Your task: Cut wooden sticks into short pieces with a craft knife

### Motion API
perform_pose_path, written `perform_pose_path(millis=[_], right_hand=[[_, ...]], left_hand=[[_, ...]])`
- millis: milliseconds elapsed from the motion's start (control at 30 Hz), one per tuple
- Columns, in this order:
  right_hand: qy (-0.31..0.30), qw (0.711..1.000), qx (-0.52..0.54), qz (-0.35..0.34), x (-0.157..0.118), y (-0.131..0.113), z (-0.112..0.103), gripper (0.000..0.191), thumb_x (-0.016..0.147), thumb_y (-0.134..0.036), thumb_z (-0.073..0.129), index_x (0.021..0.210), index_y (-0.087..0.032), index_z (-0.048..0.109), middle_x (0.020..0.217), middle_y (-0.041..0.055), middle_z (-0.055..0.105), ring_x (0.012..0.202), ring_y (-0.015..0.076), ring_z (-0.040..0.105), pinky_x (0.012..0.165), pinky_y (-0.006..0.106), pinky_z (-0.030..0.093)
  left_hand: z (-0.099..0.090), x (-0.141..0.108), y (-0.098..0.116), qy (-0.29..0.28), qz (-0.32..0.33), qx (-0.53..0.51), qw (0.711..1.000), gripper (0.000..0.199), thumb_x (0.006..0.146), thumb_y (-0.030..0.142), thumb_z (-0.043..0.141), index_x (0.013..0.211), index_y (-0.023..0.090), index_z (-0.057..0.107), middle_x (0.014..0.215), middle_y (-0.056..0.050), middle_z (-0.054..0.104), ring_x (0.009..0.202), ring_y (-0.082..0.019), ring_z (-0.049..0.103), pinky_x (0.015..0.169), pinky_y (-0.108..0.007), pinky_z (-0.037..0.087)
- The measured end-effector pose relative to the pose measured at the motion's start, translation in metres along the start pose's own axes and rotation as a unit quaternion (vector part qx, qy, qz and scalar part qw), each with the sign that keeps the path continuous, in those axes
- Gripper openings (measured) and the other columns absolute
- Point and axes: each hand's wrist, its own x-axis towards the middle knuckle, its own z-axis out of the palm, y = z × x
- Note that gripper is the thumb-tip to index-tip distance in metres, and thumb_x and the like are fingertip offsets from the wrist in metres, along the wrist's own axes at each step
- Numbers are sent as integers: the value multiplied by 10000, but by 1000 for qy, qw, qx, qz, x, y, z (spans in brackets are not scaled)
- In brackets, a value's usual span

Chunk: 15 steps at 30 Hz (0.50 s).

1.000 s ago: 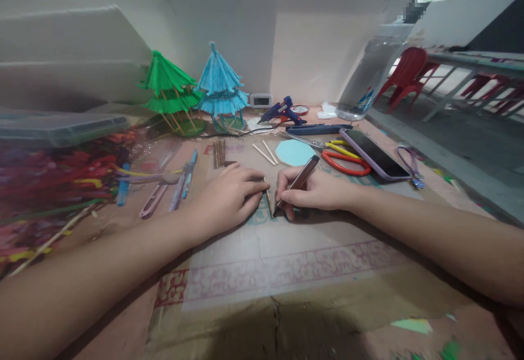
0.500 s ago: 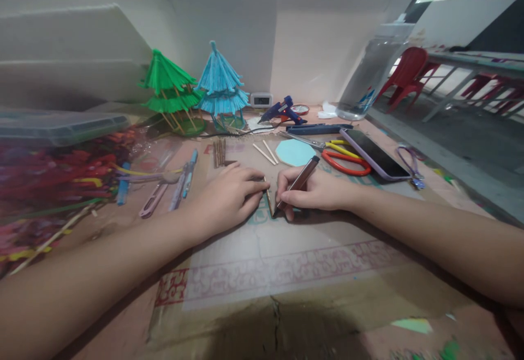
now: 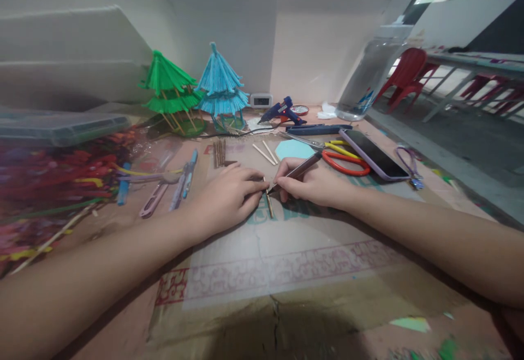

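My left hand (image 3: pixel 239 193) rests on the cardboard, its fingertips pinning down the upper part of a short wooden stick (image 3: pixel 269 207) partly coloured brown. My right hand (image 3: pixel 307 185) grips a dark brown marker pen (image 3: pixel 303 166), whose tip meets the stick close to the left fingertips. Behind the left hand lie several brown-coloured sticks (image 3: pixel 220 153) side by side. Two plain sticks (image 3: pixel 264 154) and a light blue octagon (image 3: pixel 291 150) lie beyond the hands. Red-and-yellow-handled scissors (image 3: pixel 347 164) are just past my right hand.
Green (image 3: pixel 170 84) and blue (image 3: pixel 223 87) tiered-roof models stand near the wall, with a glue gun (image 3: pixel 282 111) to their right. A phone (image 3: pixel 374 154) lies at right. Pens (image 3: pixel 190 173), a pink cutter (image 3: pixel 152 200) and a pile of colourful craft pieces (image 3: pixel 61 185) occupy the left.
The marker tip has moved up the stick, from its near end to beside my left fingertips, and the pen leans lower. My left hand has stayed in place.
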Motion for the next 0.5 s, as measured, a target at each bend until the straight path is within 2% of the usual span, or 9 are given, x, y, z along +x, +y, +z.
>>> perform_pose_path(millis=[167, 367, 500], right_hand=[[-46, 998, 35, 1, 0, 3, -1, 135, 875, -279, 635, 809, -194, 554, 614, -6, 685, 558, 118, 600, 524, 226, 441], [-7, 1000, 12, 3, 0, 2, 0, 107, 899, -257, 608, 831, -186, 564, 631, -7, 683, 513, 92, 540, 490, 212, 415], [-36, 999, 30, 4, 0, 4, 0, 123, 897, -271, 616, 828, -190, 556, 632, -5, 689, 540, 100, 569, 506, 213, 430]], left_hand=[[0, 0, 0, 1, -6, -5, 1000, 324, 1000, 230, 487, 1205, 209, 737, 1215, -96, 711, 1107, -270, 639, 1026, -510, 464], [0, 1, 1, -3, -9, -8, 1000, 333, 980, 210, 503, 1224, 214, 730, 1205, -105, 710, 1105, -279, 643, 1021, -521, 473], [0, 1, 1, -4, -11, -12, 1000, 328, 978, 209, 502, 1204, 205, 739, 1194, -108, 713, 1114, -283, 646, 1048, -541, 459]])
